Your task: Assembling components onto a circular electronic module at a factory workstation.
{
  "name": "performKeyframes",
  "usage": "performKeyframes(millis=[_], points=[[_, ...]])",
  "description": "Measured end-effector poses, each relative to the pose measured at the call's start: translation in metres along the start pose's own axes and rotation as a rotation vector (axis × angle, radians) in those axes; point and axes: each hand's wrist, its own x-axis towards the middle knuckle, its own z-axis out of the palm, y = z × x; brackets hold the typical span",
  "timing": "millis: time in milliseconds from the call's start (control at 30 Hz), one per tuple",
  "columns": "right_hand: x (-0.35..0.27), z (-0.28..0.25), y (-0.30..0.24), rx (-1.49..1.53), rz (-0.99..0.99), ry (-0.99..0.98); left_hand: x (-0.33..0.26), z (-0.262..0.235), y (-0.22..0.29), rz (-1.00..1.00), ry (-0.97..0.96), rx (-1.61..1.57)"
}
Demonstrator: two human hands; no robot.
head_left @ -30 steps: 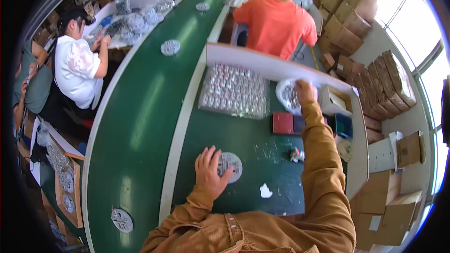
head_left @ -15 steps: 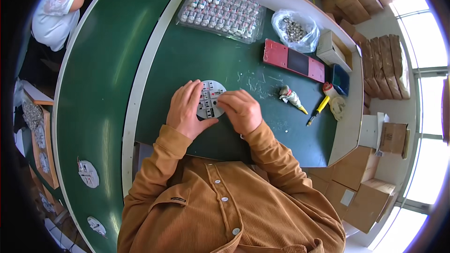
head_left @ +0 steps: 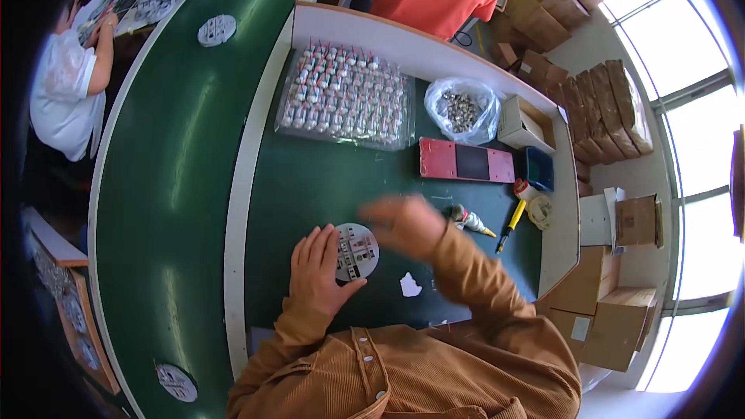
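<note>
A round grey disc (head_left: 358, 250) with small parts on it lies on the green table (head_left: 310, 178) in front of me. My left hand (head_left: 317, 268) rests on the disc's left edge with fingers spread and the thumb under its lower rim. My right hand (head_left: 403, 221) hovers just right of the disc, blurred by motion, so what it holds is unclear. A clear tray (head_left: 345, 97) of several small red and white parts sits farther back. A clear bag (head_left: 463, 109) of small metal pieces lies right of the tray.
A red and black flat block (head_left: 468, 161), a small tube (head_left: 468, 219), a yellow-handled tool (head_left: 511, 225), a white scrap (head_left: 410, 285) and an open box (head_left: 524, 122) lie to the right. A conveyor belt (head_left: 174, 163) carrying discs runs on the left. Other people work beyond and at left.
My right hand has lifted off the disc and swung right and away. The left hand stays on the disc. The view tilted up toward the tray.
</note>
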Motion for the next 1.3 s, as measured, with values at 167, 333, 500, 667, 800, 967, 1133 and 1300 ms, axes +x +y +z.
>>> performKeyframes(millis=[167, 333, 500, 667, 800, 967, 1133, 1300], points=[[0.176, -0.093, 0.091, -0.131, 0.409, 0.48, 0.007, -0.002, 0.007, -0.027, -0.01, -0.015], [0.216, -0.071, 0.131, -0.265, 0.48, 0.473, 0.003, 0.001, 0.004, -0.058, -0.014, -0.032], [0.184, -0.082, 0.104, -0.02, 0.363, 0.614, 0.003, 0.004, 0.007, -0.019, -0.006, -0.014], [0.031, -0.01, 0.02, 0.331, 0.234, 0.34, 0.004, -0.004, 0.002, -0.035, -0.045, -0.034], [-0.021, 0.035, 0.033, -0.073, -0.046, 0.314, 0.001, 0.0, 0.005, -0.023, -0.039, 0.009], [-0.031, 0.041, 0.041, -0.264, -0.112, 0.459, -0.005, -0.002, 0.011, -0.088, 0.065, -0.175], [-0.037, 0.026, 0.016, -0.044, 0.151, 0.283, -0.015, -0.012, -0.004, -0.067, 0.02, -0.131], [-0.039, 0.057, -0.045, -0.071, -0.185, 0.148, -0.02, -0.009, -0.007, -0.088, 0.049, -0.1]])
